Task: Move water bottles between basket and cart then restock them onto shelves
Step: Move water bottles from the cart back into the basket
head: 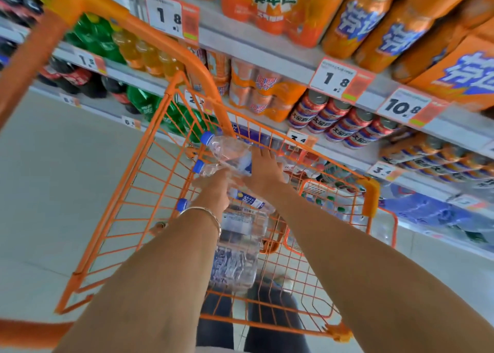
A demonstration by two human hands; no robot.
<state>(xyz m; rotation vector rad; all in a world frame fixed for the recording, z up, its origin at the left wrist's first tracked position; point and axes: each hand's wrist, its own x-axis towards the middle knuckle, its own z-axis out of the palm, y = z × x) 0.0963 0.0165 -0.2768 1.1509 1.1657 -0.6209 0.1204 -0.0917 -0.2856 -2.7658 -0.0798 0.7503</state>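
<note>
Above the orange cart (120, 192), left hand (213, 189) fingers curl round the lower water bottle (207, 169), right hand (263, 175) fingers lie straight on the upper water bottle (227, 149).

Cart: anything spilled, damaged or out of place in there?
Nothing stands out. The water bottles lie on their sides in the orange cart, blue caps on, no spill visible. The left hand grips one, the right hand rests flat on another.

- A supermarket drinks aisle
- Shelves (267, 56) stocked with soda bottles (374, 26) and cans (344, 124)
- Price tags (332, 78) along shelf edges
- An orange wire cart (149, 192)
</note>
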